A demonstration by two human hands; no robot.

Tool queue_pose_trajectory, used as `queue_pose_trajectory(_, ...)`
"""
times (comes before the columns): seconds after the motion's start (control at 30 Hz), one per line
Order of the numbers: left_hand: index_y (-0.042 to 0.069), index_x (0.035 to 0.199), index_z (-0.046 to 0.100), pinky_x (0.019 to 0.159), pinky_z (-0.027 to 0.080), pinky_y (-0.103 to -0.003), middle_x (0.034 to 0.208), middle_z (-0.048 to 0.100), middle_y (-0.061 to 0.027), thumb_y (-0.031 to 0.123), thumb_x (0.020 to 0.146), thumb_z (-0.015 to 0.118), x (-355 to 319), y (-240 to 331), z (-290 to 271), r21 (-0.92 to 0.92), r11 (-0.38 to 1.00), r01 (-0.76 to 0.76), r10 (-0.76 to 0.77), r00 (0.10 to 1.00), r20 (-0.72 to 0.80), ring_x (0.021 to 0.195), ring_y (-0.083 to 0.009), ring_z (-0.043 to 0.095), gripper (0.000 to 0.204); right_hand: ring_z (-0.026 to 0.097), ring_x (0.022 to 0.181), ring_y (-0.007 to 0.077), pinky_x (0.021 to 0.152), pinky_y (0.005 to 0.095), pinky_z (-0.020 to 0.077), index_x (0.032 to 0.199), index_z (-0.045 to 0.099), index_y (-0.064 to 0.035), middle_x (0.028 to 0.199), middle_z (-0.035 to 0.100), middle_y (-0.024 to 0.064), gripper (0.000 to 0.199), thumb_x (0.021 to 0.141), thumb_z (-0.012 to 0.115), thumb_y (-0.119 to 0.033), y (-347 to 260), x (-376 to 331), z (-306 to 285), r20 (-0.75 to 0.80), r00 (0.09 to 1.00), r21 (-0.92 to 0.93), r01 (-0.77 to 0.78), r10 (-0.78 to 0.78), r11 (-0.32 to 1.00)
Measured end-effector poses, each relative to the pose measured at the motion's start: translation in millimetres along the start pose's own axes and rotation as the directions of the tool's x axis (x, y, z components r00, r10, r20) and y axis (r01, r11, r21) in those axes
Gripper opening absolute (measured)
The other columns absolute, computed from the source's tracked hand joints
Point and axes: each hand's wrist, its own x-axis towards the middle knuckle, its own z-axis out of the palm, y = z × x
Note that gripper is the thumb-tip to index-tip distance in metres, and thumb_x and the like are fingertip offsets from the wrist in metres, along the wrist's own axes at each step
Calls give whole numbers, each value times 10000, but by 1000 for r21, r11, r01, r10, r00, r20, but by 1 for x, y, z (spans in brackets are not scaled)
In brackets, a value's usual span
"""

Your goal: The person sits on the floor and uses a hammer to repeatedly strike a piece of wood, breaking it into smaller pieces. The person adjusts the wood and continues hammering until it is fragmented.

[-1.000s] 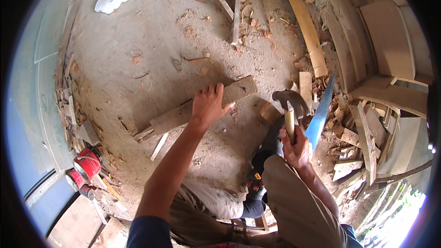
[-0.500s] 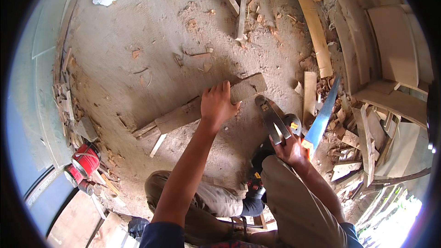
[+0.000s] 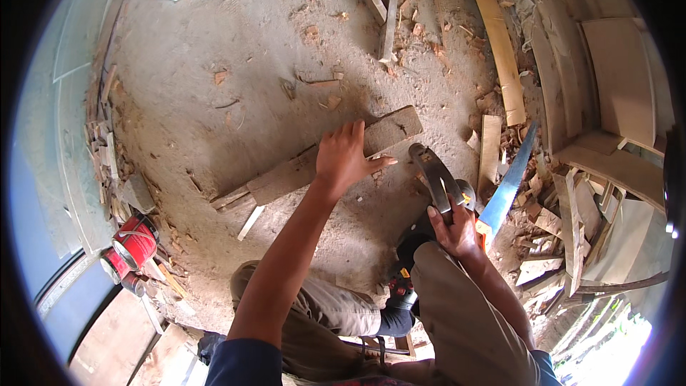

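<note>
Cans: red can (image 3: 136,241) at the left side, thin handle across its body; second red can (image 3: 113,264) just beside it; small dark can (image 3: 133,284) close under the pair.
Can contents: insides turned from view and dim; cannot tell what they hold.
Wooden block (image 3: 286,177): long, thick, squared, grey-brown, rough and weathered; a dark mark near its right end.
Block position: on the dusty floor (image 3: 189,86), ahead of the person, slanting up to the right; thinner wood shows at its left end, a pale strip (image 3: 250,222) just below.
Left hand (image 3: 343,157): laid over the block, fingers together across the top, thumb spread wide to the right.
Right hand (image 3: 456,232): closed round the hammer (image 3: 429,170), near the right knee.
Hammer: dark, curved metal head, upper end pointing toward the block's right end, apart from it; handle mostly hidden.
Saw (image 3: 509,186): long bluish blade, toothed edge, just right of the right hand; orange at the handle end.
Markings: red wraps on both larger cans; lettering too small to make out.
Right side: heaped wood offcuts (image 3: 550,220); long yellowish plank (image 3: 498,50) farther up.
</note>
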Motion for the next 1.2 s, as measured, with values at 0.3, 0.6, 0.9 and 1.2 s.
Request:
queue_pose_trajectory(0.3,30,1050,578,697,532,-391,873,660,-99,640,751,720,-12,0,14,14,999,-29,30,994,-105,797,-254,685,694,696,781,404,661,439,535,1218,537,-1,827,679,209,391,909,661,-205,-12,3,-3,-3,1000,-16,-7,7,1000)
queue_pose_trajectory(0.6,41,1045,567,746,534,-394,908,657,-105,624,750,732,-5,8,9,63,998,18,-15,998,-62,841,-264,679,673,683,761,387,661,435,548,1094,614,-14,862,677,180,352,822,698,-221,25,15,-1,59,997,-185,61,-51,981)
queue_pose_trajectory(0.9,52,987,550,755,530,-406,875,649,-103,636,752,722,-6,6,7,26,997,74,-75,997,32,811,-281,670,653,666,666,353,592,404,524,895,646,-41,705,638,166,257,766,735,-244,8,33,-8,-50,892,-130,441,-450,888)
queue_pose_trajectory(1.2,6,1105,597,697,555,-393,860,673,-137,617,716,762,-2,9,7,54,995,82,-83,997,11,774,-296,686,743,612,566,317,530,380,490,729,637,-55,635,593,124,137,667,755,-87,-27,12,-31,-3,843,-19,538,-539,842)
